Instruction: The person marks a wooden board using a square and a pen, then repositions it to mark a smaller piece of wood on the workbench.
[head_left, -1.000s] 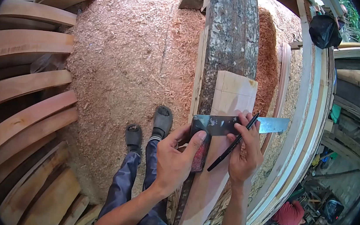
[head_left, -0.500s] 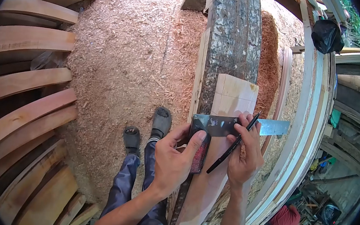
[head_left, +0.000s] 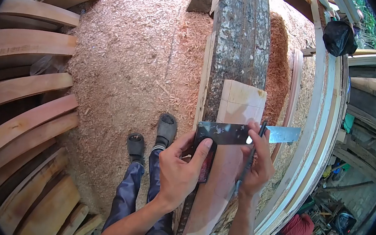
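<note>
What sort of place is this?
Probably a woodworking shop or yard: wood shavings underfoot, curved timber pieces lining one side, and a square held across a pale board.

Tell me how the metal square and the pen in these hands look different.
The square has a broad, flat blade and a thick handle; the pen is a slim rod. The square's blade extends across the pale board, while the pen slants roughly along it. The left hand grips the square's handle; the right hand holds the pen. Both are partly dark.
</note>
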`<state>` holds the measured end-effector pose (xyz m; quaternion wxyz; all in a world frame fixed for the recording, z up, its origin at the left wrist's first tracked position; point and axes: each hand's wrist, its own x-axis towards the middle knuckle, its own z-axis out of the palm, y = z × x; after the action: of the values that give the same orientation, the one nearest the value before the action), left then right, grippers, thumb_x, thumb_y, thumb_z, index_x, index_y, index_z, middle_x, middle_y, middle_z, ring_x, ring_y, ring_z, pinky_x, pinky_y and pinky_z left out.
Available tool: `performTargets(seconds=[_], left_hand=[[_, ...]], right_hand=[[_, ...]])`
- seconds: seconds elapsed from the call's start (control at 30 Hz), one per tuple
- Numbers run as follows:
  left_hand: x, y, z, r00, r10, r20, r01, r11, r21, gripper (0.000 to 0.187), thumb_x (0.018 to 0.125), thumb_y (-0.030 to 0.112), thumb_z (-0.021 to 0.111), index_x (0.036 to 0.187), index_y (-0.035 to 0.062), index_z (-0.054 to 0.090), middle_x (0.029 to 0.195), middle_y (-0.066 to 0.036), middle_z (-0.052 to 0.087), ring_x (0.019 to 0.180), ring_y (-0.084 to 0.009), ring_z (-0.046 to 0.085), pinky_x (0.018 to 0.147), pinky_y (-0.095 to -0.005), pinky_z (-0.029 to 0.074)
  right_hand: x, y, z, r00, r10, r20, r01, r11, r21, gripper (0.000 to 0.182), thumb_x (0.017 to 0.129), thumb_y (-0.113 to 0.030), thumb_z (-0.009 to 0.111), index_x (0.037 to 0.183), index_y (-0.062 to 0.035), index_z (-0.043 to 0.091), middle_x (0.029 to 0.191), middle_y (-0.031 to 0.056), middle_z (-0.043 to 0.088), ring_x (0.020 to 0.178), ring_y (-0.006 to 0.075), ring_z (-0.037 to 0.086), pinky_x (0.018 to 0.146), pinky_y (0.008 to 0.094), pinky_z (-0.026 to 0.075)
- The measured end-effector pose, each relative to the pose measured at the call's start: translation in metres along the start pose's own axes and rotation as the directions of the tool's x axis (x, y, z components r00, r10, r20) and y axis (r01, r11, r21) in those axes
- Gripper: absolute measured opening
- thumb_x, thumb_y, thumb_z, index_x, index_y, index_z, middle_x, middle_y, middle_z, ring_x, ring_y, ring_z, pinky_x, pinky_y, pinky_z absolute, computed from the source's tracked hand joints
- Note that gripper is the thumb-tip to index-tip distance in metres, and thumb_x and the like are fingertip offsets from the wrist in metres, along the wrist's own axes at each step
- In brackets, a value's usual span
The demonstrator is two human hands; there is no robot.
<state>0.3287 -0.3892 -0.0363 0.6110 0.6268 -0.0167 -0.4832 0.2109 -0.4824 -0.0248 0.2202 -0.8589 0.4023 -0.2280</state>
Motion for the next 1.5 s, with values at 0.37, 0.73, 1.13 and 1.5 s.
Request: performTargets(seconds=[0.37,0.73,1.13,1.5], left_hand=[[-0.002,-0.003,0.007,0.996,0.010,-0.086,-0.008,1.000,0.029,0.026,0.088,0.012,0.065,0.108,-0.0050,0.063,0.092,-0.007,0.069,0.080,-0.0078,0.061,0.072,-0.0219,0.049],[-0.005,-0.002,0.018,0.985,0.002,-0.172,0.006,0.999,0.045,0.025,0.089,0.014,0.065,0.107,-0.0041,0.063,0.088,-0.005,0.067,0.078,-0.0065,0.058,0.069,-0.0206,0.047],[-0.005,0.000,0.010,0.992,-0.078,-0.098,0.082,0.996,0.042,0.027,0.087,0.013,0.068,0.107,-0.0044,0.063,0.091,-0.003,0.066,0.081,-0.0062,0.057,0.072,-0.0198,0.046],[-0.004,0.007,0.010,0.973,-0.198,-0.117,0.196,0.980,-0.030,0.024,0.085,0.009,0.069,0.103,-0.0053,0.064,0.088,-0.003,0.066,0.077,-0.0051,0.057,0.069,-0.0190,0.046]], right_hand=[[0.028,-0.008,0.010,0.951,0.296,0.092,-0.292,0.759,0.582,0.027,0.099,-0.021,0.047,0.104,0.0036,0.059,0.075,0.0053,0.058,0.071,0.0103,0.056,0.066,0.0226,0.045],[0.016,-0.004,0.006,0.956,0.286,0.059,-0.266,0.769,0.581,0.026,0.096,-0.019,0.053,0.108,0.0031,0.060,0.085,0.0101,0.064,0.085,0.0155,0.061,0.078,0.0269,0.048],[0.003,0.007,-0.012,0.994,0.034,0.099,-0.030,0.999,-0.046,0.034,0.072,-0.001,0.073,0.106,-0.0048,0.068,0.107,0.0115,0.067,0.108,0.0300,0.059,0.093,0.0381,0.044],[0.005,0.010,-0.011,0.988,-0.020,0.152,0.043,0.988,-0.149,0.026,0.076,-0.009,0.073,0.102,-0.0083,0.069,0.107,0.0097,0.068,0.111,0.0280,0.058,0.099,0.0448,0.040]])
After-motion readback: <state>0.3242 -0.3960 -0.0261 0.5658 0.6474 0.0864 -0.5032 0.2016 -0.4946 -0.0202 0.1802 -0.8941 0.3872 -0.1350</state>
